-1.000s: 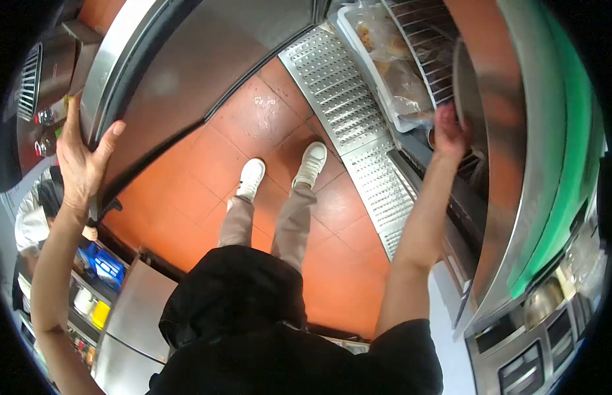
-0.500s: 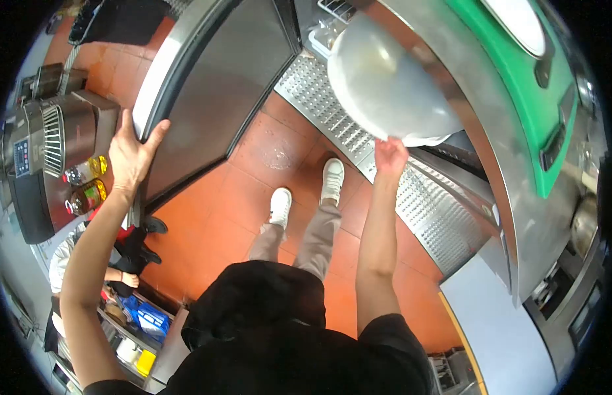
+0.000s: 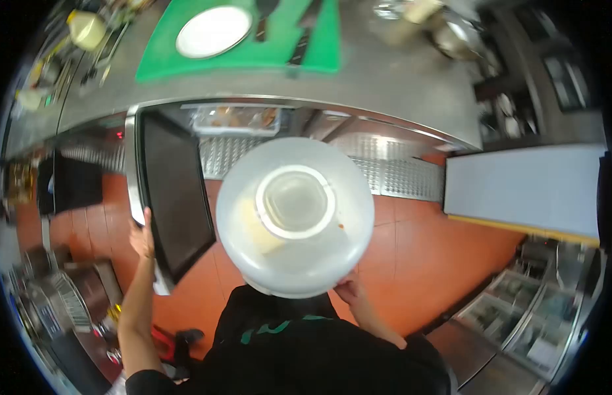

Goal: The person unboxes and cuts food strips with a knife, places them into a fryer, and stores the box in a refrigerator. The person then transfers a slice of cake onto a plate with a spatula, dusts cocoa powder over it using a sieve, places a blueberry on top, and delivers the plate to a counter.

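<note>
A large, round, translucent white bowl (image 3: 289, 260) is held in front of my body. Its ring-shaped foot faces up, and something pale yellow shows through its wall; another rim shows below its near edge. My right hand (image 3: 348, 288) is closed on the near right rim, its fingers partly hidden underneath. At the left, my left hand (image 3: 142, 238) grips the metal edge of the open refrigerator door (image 3: 174, 191), thumb on the inner side.
The steel counter (image 3: 385, 85) ahead bears a green cutting board (image 3: 161, 56) with a white plate (image 3: 213, 31) and dark-handled knives. Below it, a container (image 3: 237, 120) sits in the refrigerator opening. A white panel (image 3: 523, 191) stands at right. Another person's shoe shows at lower left.
The bowl has come out of the refrigerator opening and now hangs before my body in my right hand. My view has turned toward the counter. My left hand stays on the door edge.
</note>
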The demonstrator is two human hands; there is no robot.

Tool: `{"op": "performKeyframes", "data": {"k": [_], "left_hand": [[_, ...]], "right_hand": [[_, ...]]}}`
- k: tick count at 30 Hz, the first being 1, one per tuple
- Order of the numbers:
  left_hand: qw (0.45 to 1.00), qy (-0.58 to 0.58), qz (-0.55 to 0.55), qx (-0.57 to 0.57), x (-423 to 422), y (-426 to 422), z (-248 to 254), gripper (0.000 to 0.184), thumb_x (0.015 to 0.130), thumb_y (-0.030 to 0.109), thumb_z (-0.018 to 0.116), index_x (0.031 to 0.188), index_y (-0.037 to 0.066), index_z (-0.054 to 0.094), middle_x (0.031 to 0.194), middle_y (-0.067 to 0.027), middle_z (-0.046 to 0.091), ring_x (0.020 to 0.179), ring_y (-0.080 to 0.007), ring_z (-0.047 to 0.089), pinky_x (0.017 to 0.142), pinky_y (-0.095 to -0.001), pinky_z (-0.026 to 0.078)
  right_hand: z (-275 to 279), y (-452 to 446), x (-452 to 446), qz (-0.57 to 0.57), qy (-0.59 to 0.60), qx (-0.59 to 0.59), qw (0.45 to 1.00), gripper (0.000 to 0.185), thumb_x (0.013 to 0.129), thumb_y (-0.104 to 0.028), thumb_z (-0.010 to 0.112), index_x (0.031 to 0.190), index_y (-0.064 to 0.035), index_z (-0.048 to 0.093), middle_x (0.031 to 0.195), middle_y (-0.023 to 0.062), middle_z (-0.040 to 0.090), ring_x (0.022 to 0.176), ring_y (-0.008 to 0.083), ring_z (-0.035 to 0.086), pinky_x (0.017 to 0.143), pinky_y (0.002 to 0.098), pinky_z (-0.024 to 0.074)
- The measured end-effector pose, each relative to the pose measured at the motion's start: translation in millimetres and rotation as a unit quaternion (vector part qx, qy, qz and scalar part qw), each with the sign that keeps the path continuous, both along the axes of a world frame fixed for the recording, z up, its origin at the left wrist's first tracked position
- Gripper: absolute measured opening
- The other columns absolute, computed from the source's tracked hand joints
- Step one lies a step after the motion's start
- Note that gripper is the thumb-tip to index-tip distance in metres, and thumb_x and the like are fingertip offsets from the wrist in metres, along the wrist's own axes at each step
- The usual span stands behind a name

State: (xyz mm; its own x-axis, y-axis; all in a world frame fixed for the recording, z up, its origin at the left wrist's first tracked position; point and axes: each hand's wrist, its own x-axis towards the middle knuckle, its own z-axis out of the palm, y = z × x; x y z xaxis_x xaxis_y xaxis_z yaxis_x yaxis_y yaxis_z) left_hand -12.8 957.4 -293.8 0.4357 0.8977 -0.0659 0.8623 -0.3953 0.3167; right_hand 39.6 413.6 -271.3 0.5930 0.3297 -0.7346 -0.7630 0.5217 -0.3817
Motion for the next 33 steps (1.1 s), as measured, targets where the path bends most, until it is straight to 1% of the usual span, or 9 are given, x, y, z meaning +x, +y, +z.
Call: {"op": "performKeyframes", "data": {"k": [2, 3, 7, 12, 19, 21, 25, 27, 33], "left_hand": [[0.972, -0.203, 0.027, -0.114, 12.1, -37.4, 1.8, 0.071, 0.076, 0.063, 0.060, 0.110, 0.001, 0.058, 0.092, -0.0180, 0.066, 0.089, -0.0305, 0.063, 0.080, -0.0419, 0.046], [0.991, -0.041, 0.049, -0.119, 24.5, -60.1, 18.3, 0.065, 0.075, 0.061, 0.062, 0.102, 0.001, 0.060, 0.085, -0.0142, 0.066, 0.081, -0.0273, 0.063, 0.075, -0.0401, 0.047], [0.952, -0.225, -0.087, -0.188, 61.0, -180.0, 51.9, 0.059, 0.076, 0.045, 0.070, 0.107, -0.004, 0.058, 0.076, -0.0080, 0.062, 0.066, -0.0160, 0.059, 0.060, -0.0339, 0.047], [0.684, -0.333, -0.110, -0.640, 175.9, -313.6, 142.5, 0.039, 0.092, 0.036, 0.053, 0.109, 0.001, 0.059, 0.094, -0.0087, 0.063, 0.082, -0.0163, 0.060, 0.067, -0.0308, 0.050], [0.815, -0.316, -0.132, -0.468, 338.8, -363.1, 96.9, 0.021, 0.084, 0.017, 0.064, 0.096, 0.000, 0.064, 0.071, -0.0045, 0.063, 0.062, -0.0143, 0.060, 0.058, -0.0281, 0.050], [0.918, -0.256, -0.238, -0.189, 367.1, -363.1, 84.6, 0.021, 0.079, 0.017, 0.068, 0.092, 0.000, 0.066, 0.075, -0.0084, 0.067, 0.064, -0.0186, 0.062, 0.061, -0.0323, 0.050], [0.926, -0.232, -0.255, -0.153, 430.1, -354.7, 84.9, 0.020, 0.077, 0.015, 0.067, 0.091, 0.001, 0.067, 0.079, -0.0144, 0.068, 0.069, -0.0248, 0.065, 0.067, -0.0344, 0.050], [0.923, -0.225, -0.293, -0.105, 455.5, -348.7, 90.9, 0.020, 0.077, 0.015, 0.065, 0.092, 0.001, 0.067, 0.079, -0.0150, 0.067, 0.070, -0.0259, 0.066, 0.067, -0.0342, 0.050], [0.897, -0.174, -0.390, -0.110, 537.8, -318.3, 100.7, 0.022, 0.076, 0.011, 0.064, 0.095, 0.000, 0.068, 0.079, -0.0172, 0.068, 0.071, -0.0271, 0.066, 0.067, -0.0345, 0.051]], "right_hand": [[63.6, -38.0, -5.1, -0.006, -0.017, -0.007, 1.000, 0.076, 0.054, 0.006, 0.052, 0.128, -0.0044, 0.041, 0.113, 0.0107, 0.056, 0.110, 0.0258, 0.051, 0.088, 0.0411, 0.0457], [71.5, -59.5, -11.8, -0.031, -0.004, -0.020, 0.999, 0.073, 0.054, 0.005, 0.052, 0.126, -0.0025, 0.043, 0.114, 0.0116, 0.056, 0.111, 0.0260, 0.051, 0.088, 0.0403, 0.0457], [115.6, -87.1, 6.3, -0.119, -0.100, -0.030, 0.987, 0.063, 0.056, 0.004, 0.050, 0.119, 0.0011, 0.047, 0.112, 0.0119, 0.057, 0.100, 0.0263, 0.057, 0.084, 0.0375, 0.0470], [80.5, -89.1, 96.6, -0.161, -0.168, 0.042, 0.972, 0.042, 0.065, 0.005, 0.051, 0.106, -0.0006, 0.053, 0.086, 0.0049, 0.060, 0.078, 0.0169, 0.057, 0.065, 0.0281, 0.0467], [45.6, -94.3, 223.5, -0.149, -0.150, 0.105, 0.972, 0.043, 0.068, 0.003, 0.055, 0.110, 0.0035, 0.051, 0.109, 0.0126, 0.059, 0.102, 0.0217, 0.056, 0.089, 0.0328, 0.0443], [32.0, -96.8, 246.3, -0.065, -0.144, 0.066, 0.985, 0.044, 0.070, 0.001, 0.057, 0.114, 0.0028, 0.051, 0.113, 0.0129, 0.057, 0.107, 0.0219, 0.054, 0.093, 0.0359, 0.0438], [42.3, -101.4, 286.8, 0.011, -0.137, 0.014, 0.990, 0.047, 0.076, -0.010, 0.065, 0.120, -0.0011, 0.048, 0.113, 0.0097, 0.058, 0.105, 0.0221, 0.053, 0.087, 0.0371, 0.0445], [65.6, -111.0, 301.1, 0.228, -0.180, -0.152, 0.945, 0.051, 0.078, -0.014, 0.066, 0.123, -0.0006, 0.047, 0.113, 0.0096, 0.059, 0.106, 0.0218, 0.054, 0.089, 0.0369, 0.0440], [76.1, -152.9, 333.2, -0.061, -0.127, -0.216, 0.966, 0.039, 0.089, -0.028, 0.052, 0.115, 0.0017, 0.053, 0.101, 0.0115, 0.063, 0.092, 0.0197, 0.061, 0.078, 0.0337, 0.0477]]}}
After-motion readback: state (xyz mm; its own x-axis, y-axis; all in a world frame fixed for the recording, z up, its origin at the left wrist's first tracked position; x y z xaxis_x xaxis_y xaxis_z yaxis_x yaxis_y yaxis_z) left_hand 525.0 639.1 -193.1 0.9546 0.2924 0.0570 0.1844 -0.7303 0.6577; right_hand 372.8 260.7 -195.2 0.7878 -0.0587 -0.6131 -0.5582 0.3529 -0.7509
